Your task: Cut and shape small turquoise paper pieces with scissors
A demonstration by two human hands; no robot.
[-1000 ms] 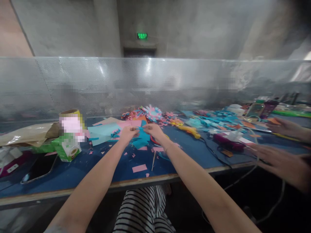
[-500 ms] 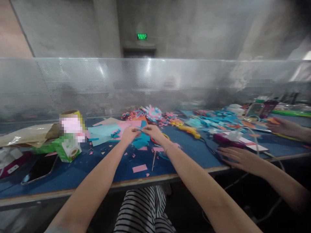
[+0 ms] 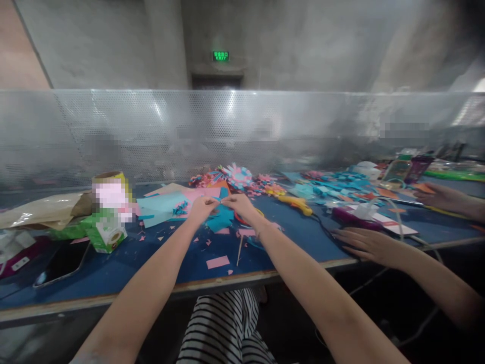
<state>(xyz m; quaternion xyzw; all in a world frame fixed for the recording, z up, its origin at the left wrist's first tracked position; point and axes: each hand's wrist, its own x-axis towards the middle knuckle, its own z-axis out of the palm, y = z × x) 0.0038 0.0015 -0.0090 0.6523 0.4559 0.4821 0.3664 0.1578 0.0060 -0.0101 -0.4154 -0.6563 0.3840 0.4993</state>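
Observation:
Between my two hands is a small piece of blue paper [image 3: 219,200], pinched from both sides. My left hand [image 3: 202,208] is closed on its left end, and my right hand [image 3: 239,206] is closed on its right end. Its exact shape is partly hidden by the fingers. Below the hands lies darker blue paper [image 3: 221,220] on the table. Light blue sheets [image 3: 153,208] and pink paper [image 3: 193,196] are spread to the left and behind, with a small curled blue paper piece [image 3: 181,208] on top.
A thin stick [image 3: 240,250] and a pink paper rectangle [image 3: 217,262] lie near the table edge. A yellow glue gun [image 3: 295,205] rests to the right. At left are a phone [image 3: 64,262] and a green box [image 3: 108,233]. A co-worker's hands [image 3: 373,245] are at the right.
My hands stay almost in place, still pinching the blue paper. The co-worker's near hand has shifted slightly left.

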